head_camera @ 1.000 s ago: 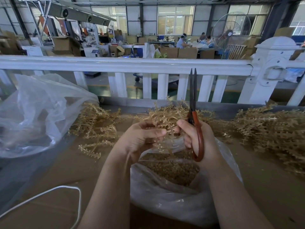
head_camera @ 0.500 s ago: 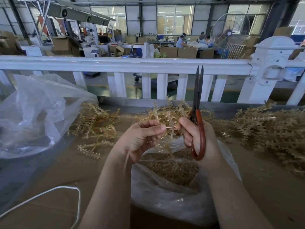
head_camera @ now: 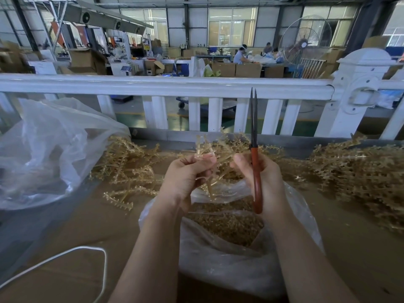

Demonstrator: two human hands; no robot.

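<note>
A person's two arms seen from above, slender bare left forearm, slender bare right forearm, both uncovered from the lower edge of the view to the wrists, bare left hand with a short thumbnail, bare right hand

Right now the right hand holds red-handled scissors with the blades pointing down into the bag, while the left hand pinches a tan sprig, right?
Not quite. The head view shows the scissors in the right hand with blades pointing up, not into the bag. The left hand does pinch a tan sprig.
</note>
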